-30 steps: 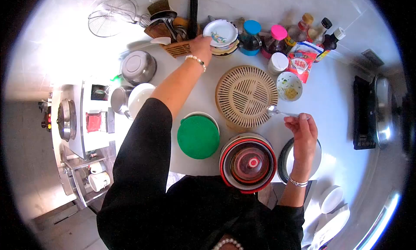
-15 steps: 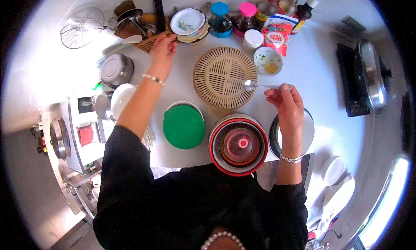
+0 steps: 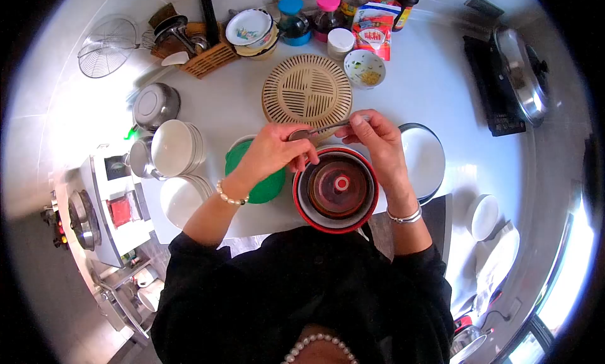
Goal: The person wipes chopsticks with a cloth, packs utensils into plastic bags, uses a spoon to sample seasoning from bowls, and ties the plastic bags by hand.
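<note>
Beyond the round red-rimmed bowl (image 3: 336,229), our right hand (image 3: 383,151) pinches a silvery metal spoon (image 3: 330,126); our left hand (image 3: 268,153) curls, contact unclear. Loosened fingertips could drop it.

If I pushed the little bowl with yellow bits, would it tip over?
The small patterned bowl would probably slide before tipping, since it sits upright on a smooth-looking white counter. It may feel light, holding only a little yellow food.
</note>
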A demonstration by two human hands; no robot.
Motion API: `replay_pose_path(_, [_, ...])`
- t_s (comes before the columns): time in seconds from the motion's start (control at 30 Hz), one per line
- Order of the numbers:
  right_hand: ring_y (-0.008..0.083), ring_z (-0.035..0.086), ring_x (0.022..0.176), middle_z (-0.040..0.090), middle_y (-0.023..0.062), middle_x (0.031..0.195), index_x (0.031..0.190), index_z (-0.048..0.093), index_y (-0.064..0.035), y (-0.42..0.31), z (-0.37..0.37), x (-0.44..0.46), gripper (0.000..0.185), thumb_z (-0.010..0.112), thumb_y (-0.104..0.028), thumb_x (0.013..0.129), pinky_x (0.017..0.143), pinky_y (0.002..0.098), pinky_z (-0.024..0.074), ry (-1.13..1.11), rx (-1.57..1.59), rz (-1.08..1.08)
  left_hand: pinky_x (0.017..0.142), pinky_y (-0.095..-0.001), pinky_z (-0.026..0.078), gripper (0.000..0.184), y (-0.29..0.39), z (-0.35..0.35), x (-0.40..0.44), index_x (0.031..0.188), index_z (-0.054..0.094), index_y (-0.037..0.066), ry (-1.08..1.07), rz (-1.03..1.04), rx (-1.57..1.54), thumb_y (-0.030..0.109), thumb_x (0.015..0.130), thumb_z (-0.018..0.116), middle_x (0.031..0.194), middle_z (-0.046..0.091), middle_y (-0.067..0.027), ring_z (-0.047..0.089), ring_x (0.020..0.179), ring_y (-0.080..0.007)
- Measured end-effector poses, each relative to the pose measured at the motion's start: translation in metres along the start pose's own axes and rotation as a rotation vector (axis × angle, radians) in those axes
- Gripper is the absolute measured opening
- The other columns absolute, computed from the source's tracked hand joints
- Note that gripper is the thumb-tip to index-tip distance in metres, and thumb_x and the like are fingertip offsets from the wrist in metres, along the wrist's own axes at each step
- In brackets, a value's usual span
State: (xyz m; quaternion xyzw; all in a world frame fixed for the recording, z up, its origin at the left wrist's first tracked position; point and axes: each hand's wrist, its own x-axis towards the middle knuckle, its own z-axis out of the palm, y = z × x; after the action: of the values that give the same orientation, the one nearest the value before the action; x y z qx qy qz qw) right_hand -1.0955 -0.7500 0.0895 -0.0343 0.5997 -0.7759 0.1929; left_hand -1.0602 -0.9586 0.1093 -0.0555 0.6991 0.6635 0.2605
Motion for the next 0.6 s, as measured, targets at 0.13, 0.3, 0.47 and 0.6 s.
replay_pose_path(0.13, [0.0109, 0.059, 0.075, 0.062, 0.0050, 0.082, 0.097, 0.058, -0.0017, -0.008, 0.000, -0.008, 0.019, 0.053, -0.019, 0.090, 0.067, 0.0233, 0.0462, 0.010, -0.042, -0.055, 0.044, -0.0207, 0.041, 0.031, 0.007, 0.013, -0.003, 0.108, 0.052, -0.007, 0.036, -0.060, -0.033, 0.013, 0.084, 0.050, 0.069, 0.063, -0.0090, 0.051, 0.048, -0.0087])
replay_pose_path(0.3, [0.0106, 0.057, 0.069, 0.063, 0.0055, 0.081, 0.099, 0.056, -0.0020, -0.026, -0.025, -0.003, 0.021, 0.052, -0.021, 0.090, 0.062, 0.0226, 0.0456, 0.062, 0.024, -0.035, 0.045, -0.0205, 0.039, 0.031, -0.005, 0.021, -0.007, 0.107, 0.052, -0.005, 0.082, 0.121, -0.108, 0.018, 0.087, 0.047, 0.072, 0.063, -0.0100, 0.048, 0.050, -0.0084])
replay_pose_path(0.47, [0.0113, 0.058, 0.067, 0.063, 0.0069, 0.082, 0.097, 0.056, -0.0027, -0.039, -0.099, 0.049, 0.024, 0.049, -0.025, 0.091, 0.061, 0.0221, 0.0464, 0.287, -0.083, -0.111, 0.045, -0.0212, 0.036, 0.030, -0.024, 0.000, -0.031, 0.105, 0.053, -0.003, 0.460, 0.229, -0.168, 0.020, 0.089, 0.045, 0.070, 0.061, -0.0091, 0.045, 0.050, -0.0086])
replay_pose_path(0.6, [0.0111, 0.059, 0.068, 0.064, 0.0067, 0.082, 0.097, 0.056, -0.0024, -0.032, -0.132, 0.088, 0.029, 0.045, -0.029, 0.092, 0.061, 0.0218, 0.0470, 0.274, -0.077, -0.054, 0.046, -0.0220, 0.036, 0.027, -0.037, -0.003, -0.065, 0.101, 0.055, -0.003, 0.583, 0.047, -0.130, 0.018, 0.088, 0.046, 0.070, 0.062, -0.0097, 0.046, 0.051, -0.0086])
